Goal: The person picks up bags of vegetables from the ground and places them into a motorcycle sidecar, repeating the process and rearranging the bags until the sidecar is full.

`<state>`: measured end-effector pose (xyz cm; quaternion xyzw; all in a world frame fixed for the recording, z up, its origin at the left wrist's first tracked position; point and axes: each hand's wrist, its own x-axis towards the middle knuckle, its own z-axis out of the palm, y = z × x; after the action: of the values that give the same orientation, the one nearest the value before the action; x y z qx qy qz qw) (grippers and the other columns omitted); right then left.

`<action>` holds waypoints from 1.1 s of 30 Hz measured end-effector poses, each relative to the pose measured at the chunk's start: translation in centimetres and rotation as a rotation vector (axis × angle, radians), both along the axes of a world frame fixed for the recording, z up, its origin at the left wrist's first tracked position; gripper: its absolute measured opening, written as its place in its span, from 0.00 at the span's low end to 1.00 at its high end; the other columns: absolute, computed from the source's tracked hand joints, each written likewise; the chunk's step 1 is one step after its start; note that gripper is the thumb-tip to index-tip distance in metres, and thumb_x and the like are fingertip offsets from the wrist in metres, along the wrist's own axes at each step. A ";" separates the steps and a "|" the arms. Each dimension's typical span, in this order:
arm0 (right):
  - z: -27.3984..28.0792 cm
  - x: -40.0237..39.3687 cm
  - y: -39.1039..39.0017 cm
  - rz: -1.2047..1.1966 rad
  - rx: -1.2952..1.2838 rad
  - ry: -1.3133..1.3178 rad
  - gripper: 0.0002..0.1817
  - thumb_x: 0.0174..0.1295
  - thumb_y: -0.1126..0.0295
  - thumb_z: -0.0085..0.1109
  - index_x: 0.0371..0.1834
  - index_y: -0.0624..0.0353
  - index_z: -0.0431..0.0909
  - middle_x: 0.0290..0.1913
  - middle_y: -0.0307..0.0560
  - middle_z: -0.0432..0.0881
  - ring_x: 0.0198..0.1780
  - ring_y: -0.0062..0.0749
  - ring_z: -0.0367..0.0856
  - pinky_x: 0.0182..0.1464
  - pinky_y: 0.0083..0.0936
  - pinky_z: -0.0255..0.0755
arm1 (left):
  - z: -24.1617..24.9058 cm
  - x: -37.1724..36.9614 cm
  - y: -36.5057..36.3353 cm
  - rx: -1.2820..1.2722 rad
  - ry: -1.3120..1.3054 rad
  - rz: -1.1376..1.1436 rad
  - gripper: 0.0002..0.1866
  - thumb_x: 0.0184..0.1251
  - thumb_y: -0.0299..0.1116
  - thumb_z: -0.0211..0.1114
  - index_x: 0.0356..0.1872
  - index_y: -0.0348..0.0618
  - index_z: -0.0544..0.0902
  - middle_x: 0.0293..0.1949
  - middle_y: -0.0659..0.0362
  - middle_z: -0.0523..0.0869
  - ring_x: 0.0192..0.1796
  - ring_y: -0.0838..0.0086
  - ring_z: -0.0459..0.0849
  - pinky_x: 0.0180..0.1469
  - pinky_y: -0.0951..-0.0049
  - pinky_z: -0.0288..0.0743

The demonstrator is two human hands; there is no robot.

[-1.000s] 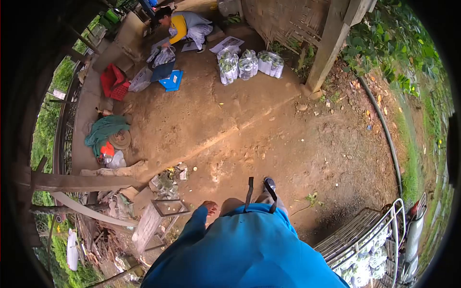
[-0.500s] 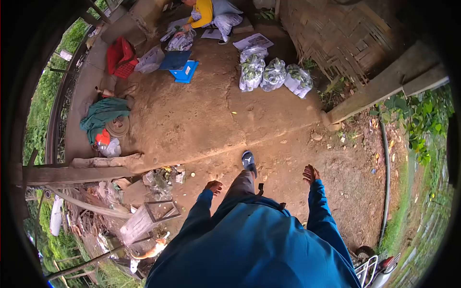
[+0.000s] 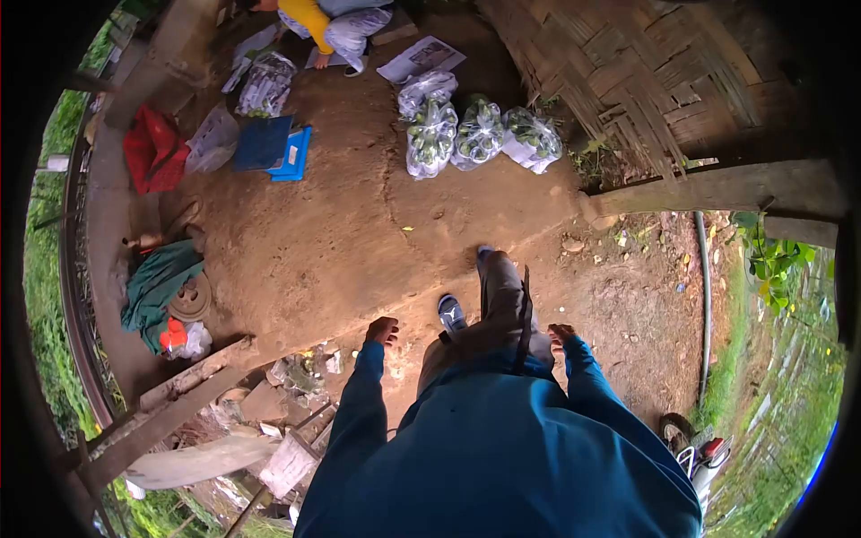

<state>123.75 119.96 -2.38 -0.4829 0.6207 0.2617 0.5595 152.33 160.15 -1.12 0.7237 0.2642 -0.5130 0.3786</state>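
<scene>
My left hand [image 3: 383, 331] hangs beside my left thigh, fingers loosely bent, with nothing visible in it. My right hand [image 3: 561, 335] is by my right thigh, its fingers also loosely curled and holding nothing I can see. Neither hand touches an object. Below them are my dark sandals [image 3: 451, 312] on the dirt ground. Ahead, clear plastic bags of green produce [image 3: 480, 134] stand in a group, and another filled bag [image 3: 266, 83] lies further left.
A person in a yellow sleeve [image 3: 307, 20] crouches at the back. Left are a blue box [image 3: 291, 154], a red crate or bag [image 3: 154, 151] and a green cloth [image 3: 161, 287]. A wooden beam [image 3: 161, 430] borders the left; a woven bamboo wall [image 3: 619, 81] and post [image 3: 717, 190] stand right.
I have stepped forward; my other leg now leads toward the raised dirt floor. Both hands have swung, the right one drawing closer to my body. The crouching person's hand has shifted off the filled bag.
</scene>
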 end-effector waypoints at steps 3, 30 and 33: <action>-1.7 5.1 -1.9 0.101 0.042 0.085 0.19 0.50 0.51 0.56 0.38 0.51 0.74 0.36 0.40 0.76 0.38 0.30 0.76 0.40 0.39 0.72 | -3.3 3.5 -0.6 0.043 0.124 0.038 0.12 0.53 0.42 0.59 0.34 0.48 0.76 0.29 0.62 0.78 0.23 0.74 0.74 0.28 0.68 0.68; -25.0 59.7 -21.9 0.769 -0.548 -0.413 0.31 0.48 0.61 0.58 0.54 0.61 0.60 0.55 0.57 0.62 0.54 0.58 0.62 0.54 0.43 0.62 | -21.6 45.9 -41.2 0.025 -1.148 -1.225 0.26 0.51 0.40 0.57 0.53 0.42 0.67 0.52 0.52 0.70 0.49 0.50 0.71 0.42 0.53 0.72; -25.5 60.2 -23.3 0.764 -0.579 -0.506 0.22 0.47 0.62 0.59 0.44 0.60 0.67 0.48 0.55 0.67 0.49 0.55 0.67 0.49 0.44 0.65 | -21.9 45.3 -41.7 0.389 -0.861 -1.465 0.37 0.43 0.44 0.63 0.59 0.51 0.63 0.62 0.57 0.60 0.56 0.46 0.65 0.43 0.48 0.70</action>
<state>183.91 96.69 -27.87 -0.8566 0.2933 0.1406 0.4006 197.64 118.48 -22.99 0.8943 -0.3508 -0.2549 -0.1102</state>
